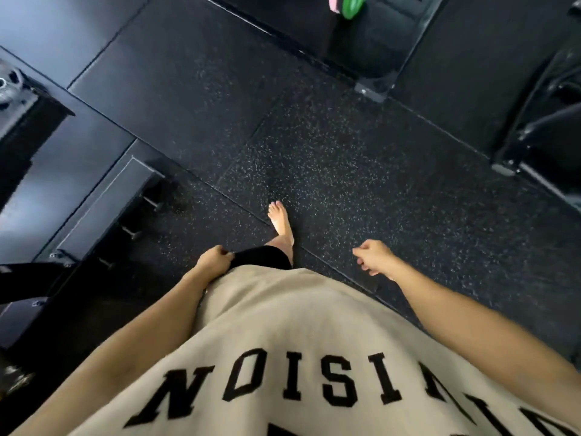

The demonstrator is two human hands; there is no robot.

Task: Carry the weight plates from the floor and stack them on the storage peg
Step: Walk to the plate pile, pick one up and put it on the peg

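Observation:
A green weight plate (353, 4) and a pink one (334, 3) stand on edge at the top of the head view, beside a black rack frame. Both are far ahead of me. My left hand (215, 261) hangs at my hip with its fingers loosely curled and holds nothing. My right hand (375, 258) swings out to the side, fingers loosely curled, also holding nothing. No storage peg is plainly visible near the plates.
Black speckled rubber floor tiles (330, 158) spread ahead of my bare foot (281, 225). A black rack base with short pegs (125, 209) lies at the left. More black machine frames stand at the right (540, 127) and the far left.

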